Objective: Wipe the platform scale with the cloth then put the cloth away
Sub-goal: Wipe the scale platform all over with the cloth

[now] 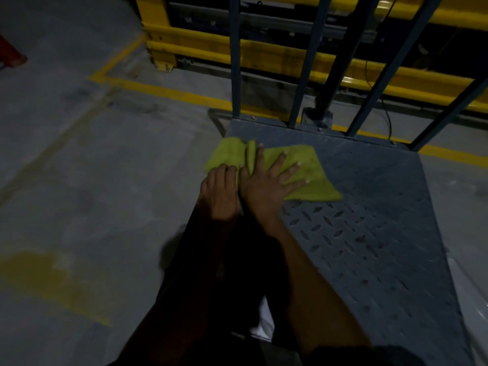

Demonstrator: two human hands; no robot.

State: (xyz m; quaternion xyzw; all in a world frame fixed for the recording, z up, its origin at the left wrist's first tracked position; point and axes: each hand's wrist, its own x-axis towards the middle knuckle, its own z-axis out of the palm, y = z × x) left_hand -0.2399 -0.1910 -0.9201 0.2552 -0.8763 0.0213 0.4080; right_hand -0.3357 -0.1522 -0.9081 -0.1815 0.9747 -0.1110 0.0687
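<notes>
A yellow-green cloth [311, 178] lies spread on the far left part of the platform scale [375, 233], a grey-blue steel plate with a diamond tread. My right hand [266, 183] presses flat on the cloth with its fingers straight and spread. My left hand [220, 191] sits just left of it at the plate's left edge, its fingers curled over the cloth's left end, which hangs past the edge.
Blue upright bars [303, 75] rise from the scale's far edge. Behind them runs a yellow guard rail [264, 56]. Grey concrete floor with yellow painted lines [158, 91] lies to the left. A red object [10, 54] stands at the far left.
</notes>
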